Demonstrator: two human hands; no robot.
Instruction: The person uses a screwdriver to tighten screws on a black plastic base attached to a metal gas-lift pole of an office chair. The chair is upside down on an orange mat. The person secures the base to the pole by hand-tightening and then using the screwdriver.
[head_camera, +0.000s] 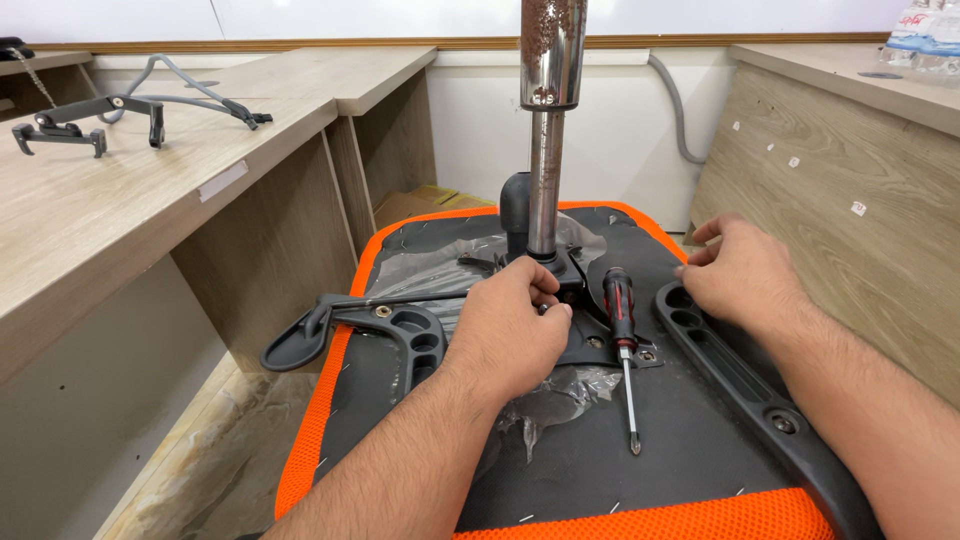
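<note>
An office chair seat (400, 395) lies upside down, black underside up with an orange fabric rim. A chrome gas cylinder (545, 170) rises from the black mechanism plate (590, 340) at its centre. My left hand (510, 325) rests on that plate at the foot of the cylinder, fingers curled as if pinching something small that I cannot make out. My right hand (740, 275) lies on the seat's far right edge next to the right black armrest bracket (740, 375), fingers bent, holding nothing visible. A red-and-black screwdriver (622, 340) lies between the hands.
The left armrest bracket (345, 330) sticks out over the seat's left edge. Wooden desks stand on the left and right; a black and grey chair part (110, 115) lies on the left desk. Water bottles (925, 35) sit at the top right. A grey hose (675, 110) hangs on the back wall.
</note>
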